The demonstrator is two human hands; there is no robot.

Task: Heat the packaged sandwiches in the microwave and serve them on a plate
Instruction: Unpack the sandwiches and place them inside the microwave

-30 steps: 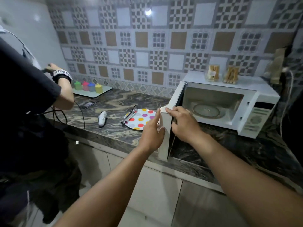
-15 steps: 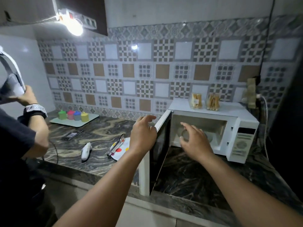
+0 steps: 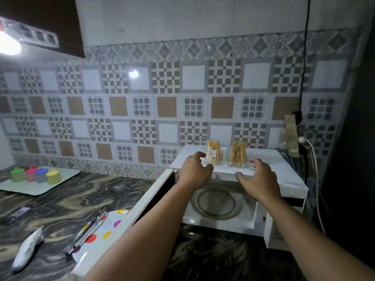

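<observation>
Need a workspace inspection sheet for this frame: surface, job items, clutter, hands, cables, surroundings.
Surface: dark marbled counter.
Job's things: microwave with door open, turntable bare; two sandwich packs upright on its top; dotted plate with tongs across it.
Clutter: tray of coloured cups, phone, white gadget.
Hands: left hand and right hand open, empty, near the packs.
Cables: white lead and black cord at the wall socket.
Surroundings: patterned wall tiles, lamp at left.

Two sandwich packs [image 3: 214, 152] [image 3: 237, 154] stand side by side on top of the microwave [image 3: 284, 175], behind my left hand [image 3: 195, 171] and right hand [image 3: 256, 178]. Left of its open door [image 3: 150, 197], a plate [image 3: 109, 236] lies on the counter [image 3: 67, 197].
</observation>
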